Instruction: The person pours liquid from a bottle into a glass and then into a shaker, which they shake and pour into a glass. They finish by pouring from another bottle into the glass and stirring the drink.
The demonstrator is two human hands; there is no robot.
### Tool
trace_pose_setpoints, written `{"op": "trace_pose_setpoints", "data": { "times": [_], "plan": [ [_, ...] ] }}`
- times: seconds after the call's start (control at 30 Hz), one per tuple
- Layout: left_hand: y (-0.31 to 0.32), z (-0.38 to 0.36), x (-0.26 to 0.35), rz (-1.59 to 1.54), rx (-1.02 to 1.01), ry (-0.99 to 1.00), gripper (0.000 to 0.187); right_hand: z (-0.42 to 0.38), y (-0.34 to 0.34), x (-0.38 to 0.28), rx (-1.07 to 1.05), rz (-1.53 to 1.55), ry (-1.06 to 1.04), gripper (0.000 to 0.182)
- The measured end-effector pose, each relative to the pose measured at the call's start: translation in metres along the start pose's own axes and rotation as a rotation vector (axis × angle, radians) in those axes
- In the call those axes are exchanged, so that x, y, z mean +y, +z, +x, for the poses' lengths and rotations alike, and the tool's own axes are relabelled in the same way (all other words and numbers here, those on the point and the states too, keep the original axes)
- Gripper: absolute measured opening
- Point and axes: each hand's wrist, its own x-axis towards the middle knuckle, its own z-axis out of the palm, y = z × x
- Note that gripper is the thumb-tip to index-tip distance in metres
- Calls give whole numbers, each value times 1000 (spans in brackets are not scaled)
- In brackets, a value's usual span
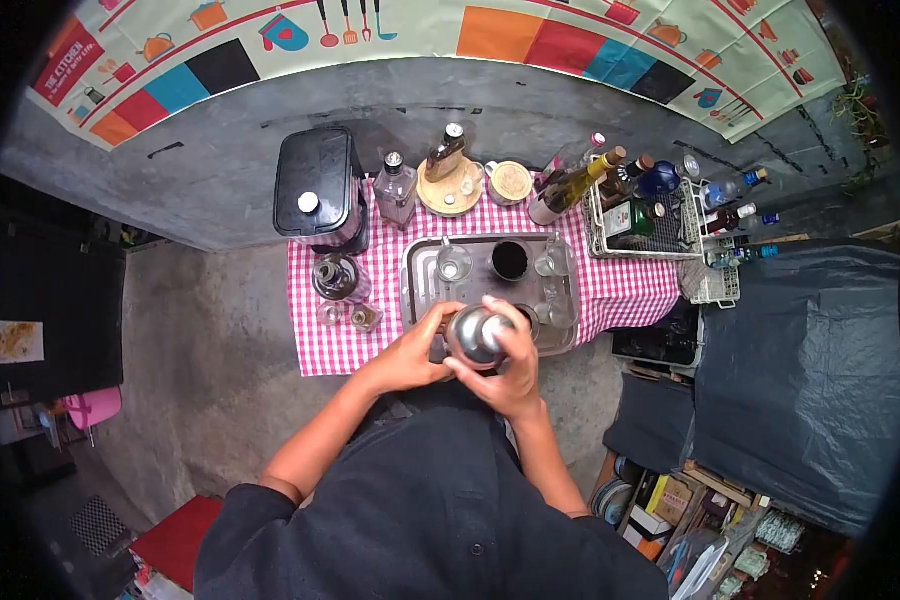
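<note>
A silver metal shaker (475, 336) with a rounded top is held between both hands, over the front edge of a grey tray (419, 310). My left hand (417, 352) wraps round its left side. My right hand (511, 362) grips the right side, its fingers reaching up onto the top. On the tray stand a clear glass mug (454, 262), a dark-filled glass (510, 261) and, to the right, more clear glasses (557, 305). Another dark-topped glass is partly hidden behind my right hand.
A black-lidded container (315, 185), a clear square bottle (395, 192) and a dark bottle (338, 277) stand at left. Wooden boards (450, 200) hold a brown bottle behind the tray. A wine bottle (570, 190) and a wire basket with bottles (646, 251) are at right.
</note>
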Motion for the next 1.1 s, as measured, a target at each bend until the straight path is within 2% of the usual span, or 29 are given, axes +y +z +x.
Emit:
{"op": "trace_pose_setpoints", "data": {
  "times": [0.07,0.13,0.17,0.2,0.27,0.3,0.33,0.4,0.43,0.5,0.6,0.63,0.67,0.73,0.77,0.8,0.83,0.87,0.9,1.0,1.07,1.1],
  "plan": [
    [-1,-1,0,-30,-36,-37,78,2,2,-3,-52,-11,-18,89],
    [-3,-3,1,35,-4,23,80,-4,7,4,65,125,94,87],
    [-4,-6,4,58,18,8,79,-13,12,9,147,265,252,87],
    [-5,-7,7,63,13,11,79,-12,13,9,153,264,250,87],
    [-8,-9,12,6,46,-47,78,-8,16,11,504,760,691,76],
    [-9,-8,21,72,55,2,76,-5,14,9,568,935,856,72],
    [-9,-6,31,82,50,4,76,-14,17,19,605,1033,880,60],
    [-7,-3,48,173,21,-21,75,-26,20,28,626,1188,1006,52],
    [-5,0,51,202,16,-28,75,-31,21,31,635,1193,995,52],
    [-1,4,54,222,24,-40,75,-29,20,34,669,1403,1164,49],
    [4,9,52,209,27,-63,75,-17,7,23,681,1222,1110,49],
    [5,10,48,222,29,-33,75,-20,2,26,640,1097,1011,50],
    [6,12,47,235,36,-2,76,-17,-4,28,605,976,907,61],
    [10,19,47,260,-9,-61,78,-4,-22,18,451,626,653,73],
    [16,23,46,190,-18,-157,79,-6,-27,17,383,526,583,81],
    [21,26,44,120,-30,-253,80,-12,-36,25,210,267,383,83],
    [27,30,41,85,-21,-233,80,-5,-44,25,103,154,188,84],
    [34,33,28,179,2,-121,80,4,-54,23,-1,38,-4,85],
    [39,39,22,154,-3,-95,82,13,-60,19,-70,-38,-85,85],
    [48,49,16,113,-5,-61,81,9,-67,28,-69,-10,-49,84],
    [51,52,29,156,66,-50,77,0,-67,44,69,203,73,78],
    [54,53,29,91,96,-34,74,-5,-65,51,139,304,204,83]
  ]
}}
